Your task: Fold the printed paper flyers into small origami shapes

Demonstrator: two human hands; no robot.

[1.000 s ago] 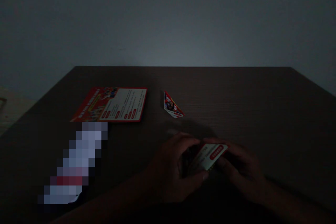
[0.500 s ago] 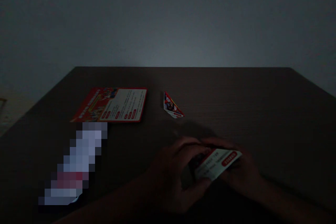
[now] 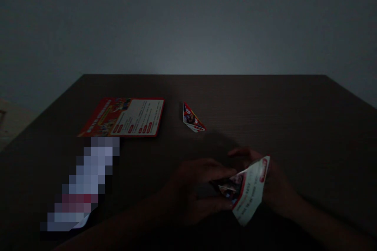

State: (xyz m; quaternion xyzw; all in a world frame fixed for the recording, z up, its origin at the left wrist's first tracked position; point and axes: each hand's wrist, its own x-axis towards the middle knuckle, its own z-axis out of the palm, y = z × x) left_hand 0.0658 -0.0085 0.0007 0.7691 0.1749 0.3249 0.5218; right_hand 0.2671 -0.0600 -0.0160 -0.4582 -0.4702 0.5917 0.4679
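A printed sheet of paper point(image 3: 250, 190), white with a red label and a dark picture, is partly folded and held up above the near side of the table. My left hand point(image 3: 203, 188) pinches its left edge between thumb and fingers. Behind the sheet's right side is my right hand point(image 3: 272, 182), gripping it, with some fingers hidden by the paper. Farther off, a small folded paper piece point(image 3: 193, 118) in red, white and dark print lies on the table, apart from both hands.
A red and white printed card stack or booklet point(image 3: 138, 117) lies on the dark wooden table point(image 3: 265, 102) at the left. Nearer me is a bright, pixelated phone-like object point(image 3: 85, 184). A grey wall point(image 3: 235, 19) rises behind the table's far edge.
The sheet has turned and tipped more upright, so more of its printed face and picture shows. My left fingers have shifted to its left edge. The other items lie as before.
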